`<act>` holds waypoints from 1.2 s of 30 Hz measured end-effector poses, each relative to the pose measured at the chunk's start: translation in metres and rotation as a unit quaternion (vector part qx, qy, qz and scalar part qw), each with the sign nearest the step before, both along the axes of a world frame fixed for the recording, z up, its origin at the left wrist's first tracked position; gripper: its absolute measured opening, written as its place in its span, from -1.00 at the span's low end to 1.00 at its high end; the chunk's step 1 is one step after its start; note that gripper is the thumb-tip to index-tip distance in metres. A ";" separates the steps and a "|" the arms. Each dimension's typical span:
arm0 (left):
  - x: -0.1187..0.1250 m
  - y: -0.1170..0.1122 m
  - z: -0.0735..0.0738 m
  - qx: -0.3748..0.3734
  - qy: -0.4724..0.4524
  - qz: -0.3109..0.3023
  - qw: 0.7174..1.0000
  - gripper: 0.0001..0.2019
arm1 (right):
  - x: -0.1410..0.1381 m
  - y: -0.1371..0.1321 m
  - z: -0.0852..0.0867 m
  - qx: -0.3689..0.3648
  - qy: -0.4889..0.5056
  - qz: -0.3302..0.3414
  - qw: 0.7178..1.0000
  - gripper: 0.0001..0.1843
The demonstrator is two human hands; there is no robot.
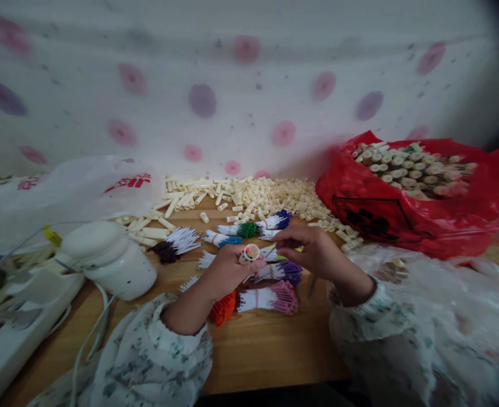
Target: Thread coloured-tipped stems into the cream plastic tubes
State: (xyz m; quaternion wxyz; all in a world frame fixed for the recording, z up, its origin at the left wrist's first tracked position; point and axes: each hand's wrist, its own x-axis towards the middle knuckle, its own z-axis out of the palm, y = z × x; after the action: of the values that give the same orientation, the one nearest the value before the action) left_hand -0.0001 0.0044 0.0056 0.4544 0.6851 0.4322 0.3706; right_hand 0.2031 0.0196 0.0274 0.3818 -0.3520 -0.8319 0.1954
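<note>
My left hand (226, 274) is closed around a cream pen barrel (250, 254), whose round open end faces me with several small coloured tips inside. Just right of it, my right hand (312, 251) is closed in a pinch on a thin, dark pen refill (270, 252), close to the barrel's mouth. White-stemmed refill bundles lie around and under the hands: pink (270, 298), orange (224, 310), purple (289, 272), green (247, 229), blue (228, 241), dark blue (280, 219) and dark brown (168, 251). Fingers partly cover a yellow-tipped bundle.
Cream barrels and slotted pieces (266, 195) are heaped along the back of the wooden table (274, 356). A red bag (376, 220) full of filled barrels stands right, above clear plastic (435, 288). Left are a white rounded device (117, 260), a power strip (20, 339) and cables.
</note>
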 end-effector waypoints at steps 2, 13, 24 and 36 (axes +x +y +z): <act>-0.001 0.002 -0.001 0.002 -0.017 0.017 1.000 -0.80 | -0.002 0.005 -0.011 -0.015 0.076 -0.013 0.997 -0.82; 0.001 0.004 0.000 0.006 -0.025 0.037 0.999 -0.77 | -0.019 -0.001 -0.029 0.001 0.148 -0.050 0.988 -0.73; 0.000 0.000 -0.002 -0.017 -0.048 -0.030 0.998 -0.80 | -0.019 -0.008 -0.025 -0.109 0.233 0.060 0.965 -0.90; 0.000 0.007 -0.007 0.091 -0.039 0.088 0.991 -0.85 | -0.002 -0.036 0.009 0.046 0.236 -0.107 0.965 -0.96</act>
State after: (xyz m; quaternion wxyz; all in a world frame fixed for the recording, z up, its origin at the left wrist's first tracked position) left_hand 0.0003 0.0115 -0.0012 0.3725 0.6677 0.4376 0.4733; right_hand 0.2011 -0.0163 0.0363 0.6017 -0.3653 -0.6838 0.1925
